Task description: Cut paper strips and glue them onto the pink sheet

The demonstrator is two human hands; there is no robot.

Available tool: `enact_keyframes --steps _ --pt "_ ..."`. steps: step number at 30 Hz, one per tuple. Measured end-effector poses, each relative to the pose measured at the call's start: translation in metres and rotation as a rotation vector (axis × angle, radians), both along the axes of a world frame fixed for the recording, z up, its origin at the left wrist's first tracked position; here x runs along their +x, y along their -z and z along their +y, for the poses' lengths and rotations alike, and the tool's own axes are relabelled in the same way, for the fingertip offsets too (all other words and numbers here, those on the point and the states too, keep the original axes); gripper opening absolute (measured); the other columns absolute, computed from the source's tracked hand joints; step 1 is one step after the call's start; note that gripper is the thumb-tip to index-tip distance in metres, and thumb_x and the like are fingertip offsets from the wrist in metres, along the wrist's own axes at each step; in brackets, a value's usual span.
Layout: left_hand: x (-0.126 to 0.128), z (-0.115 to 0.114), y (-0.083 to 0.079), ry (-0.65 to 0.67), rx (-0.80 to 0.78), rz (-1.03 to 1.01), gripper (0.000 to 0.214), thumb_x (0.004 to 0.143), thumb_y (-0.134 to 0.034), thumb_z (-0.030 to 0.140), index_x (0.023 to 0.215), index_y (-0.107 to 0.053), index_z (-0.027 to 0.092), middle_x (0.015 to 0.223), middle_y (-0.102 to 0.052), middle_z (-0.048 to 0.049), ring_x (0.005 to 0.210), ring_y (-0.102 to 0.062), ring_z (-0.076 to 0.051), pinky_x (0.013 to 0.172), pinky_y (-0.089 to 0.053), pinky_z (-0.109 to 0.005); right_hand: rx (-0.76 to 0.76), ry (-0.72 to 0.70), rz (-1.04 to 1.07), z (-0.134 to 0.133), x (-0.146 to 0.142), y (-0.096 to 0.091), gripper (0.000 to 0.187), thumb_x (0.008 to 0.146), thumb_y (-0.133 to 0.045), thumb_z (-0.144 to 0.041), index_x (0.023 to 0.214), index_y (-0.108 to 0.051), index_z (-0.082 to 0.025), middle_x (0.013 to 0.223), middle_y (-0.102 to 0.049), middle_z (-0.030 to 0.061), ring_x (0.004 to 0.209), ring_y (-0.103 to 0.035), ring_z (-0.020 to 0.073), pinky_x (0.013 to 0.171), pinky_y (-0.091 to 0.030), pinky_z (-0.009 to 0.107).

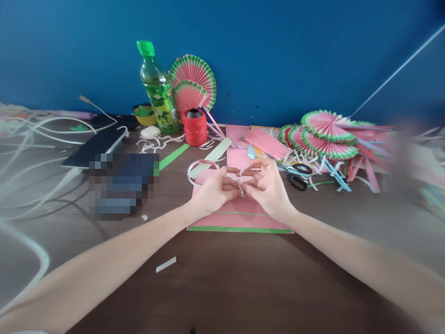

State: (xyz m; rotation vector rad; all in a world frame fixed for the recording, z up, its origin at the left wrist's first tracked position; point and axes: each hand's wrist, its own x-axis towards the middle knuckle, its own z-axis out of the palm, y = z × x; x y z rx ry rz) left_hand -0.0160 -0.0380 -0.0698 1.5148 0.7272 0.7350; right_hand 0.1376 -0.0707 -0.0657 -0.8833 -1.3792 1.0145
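My left hand and my right hand meet above a pink paper sheet that has a green strip along its near edge. Between their fingertips is a small narrow pale strip, pinched from both sides; its material is too small to make out. Just beyond my left hand lies a roll of white tape, partly covered by the fingers. Scissors with black handles rest to the right of my right hand.
Behind stand a green-capped bottle, a red thread spool and folded paper fans. More fans and paper strips are heaped at right. A tablet-like device, a blurred-out dark object and white cables lie left.
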Motion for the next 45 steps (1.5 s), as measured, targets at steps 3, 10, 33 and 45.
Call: enact_keyframes --steps 3,10,33,45 --pt "0.0002 -0.0003 -0.0004 0.0 -0.001 -0.003 0.042 0.069 -0.058 0.011 0.106 -0.04 0.018 0.076 -0.064 -0.0009 0.077 -0.063 -0.015 0.076 -0.047 -0.032 0.006 -0.002 0.001 0.0 0.0004 0.0007 0.036 0.069 -0.062 -0.013 0.093 -0.038 -0.026 0.093 -0.045 -0.0007 0.092 -0.056 0.0141 0.066 -0.052 0.027" --pt "0.0004 -0.0005 -0.0004 -0.009 0.011 0.01 0.042 0.069 -0.059 0.012 0.106 -0.041 0.018 0.077 -0.064 -0.0012 0.077 -0.063 -0.015 0.075 -0.047 -0.032 0.001 0.009 -0.016 -0.0002 0.0005 0.0009 0.035 0.069 -0.063 -0.016 0.092 -0.037 -0.026 0.093 -0.046 -0.0007 0.093 -0.056 0.014 0.071 -0.054 0.029" --pt "0.0002 -0.0022 -0.0033 -0.012 -0.007 -0.002 0.043 0.069 -0.057 0.01 0.108 -0.04 0.019 0.077 -0.062 -0.0013 0.078 -0.062 -0.014 0.074 -0.047 -0.029 -0.004 0.03 -0.029 0.001 -0.0001 0.0019 0.033 0.069 -0.061 -0.015 0.089 -0.037 -0.026 0.088 -0.05 -0.0017 0.09 -0.057 0.0133 0.062 -0.052 0.025" --pt "0.002 -0.0028 -0.0047 -0.033 -0.054 -0.028 0.04 0.069 -0.061 0.013 0.104 -0.041 0.017 0.073 -0.061 0.0004 0.075 -0.062 -0.014 0.074 -0.046 -0.029 -0.001 0.036 -0.024 0.0008 -0.0004 0.0024 0.034 0.068 -0.061 -0.013 0.089 -0.038 -0.026 0.091 -0.048 -0.0015 0.089 -0.058 0.0127 0.068 -0.053 0.027"
